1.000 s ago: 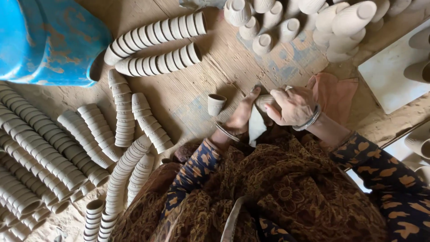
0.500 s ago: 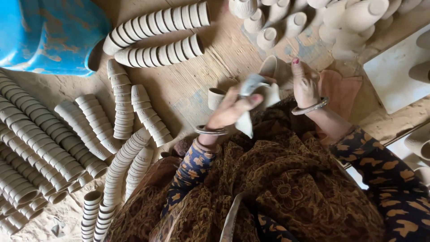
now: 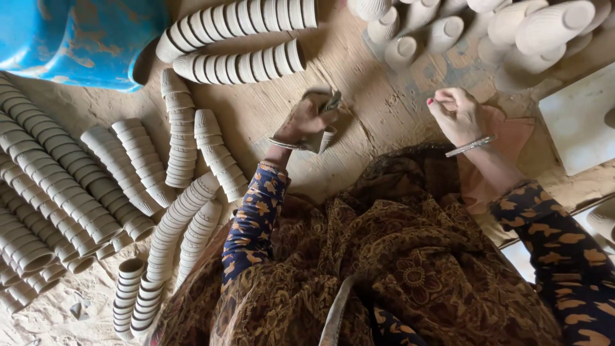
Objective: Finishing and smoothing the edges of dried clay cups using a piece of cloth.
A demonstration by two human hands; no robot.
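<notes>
At nine o'clock, long rows of nested clay cups point(image 3: 57, 192) lie on the sandy floor point(image 3: 57, 314), with a blue plastic tub point(image 3: 77, 35) at eleven o'clock. Near centre, the left hand point(image 3: 307, 122) is closed around a grey cloth point(image 3: 328, 101), pressing on a single clay cup point(image 3: 325, 138). At one o'clock, the right hand point(image 3: 456, 115) hovers loosely curled, holding nothing, just below upturned cups point(image 3: 442, 32). A pale slab point(image 3: 580, 118) lies at three o'clock.
</notes>
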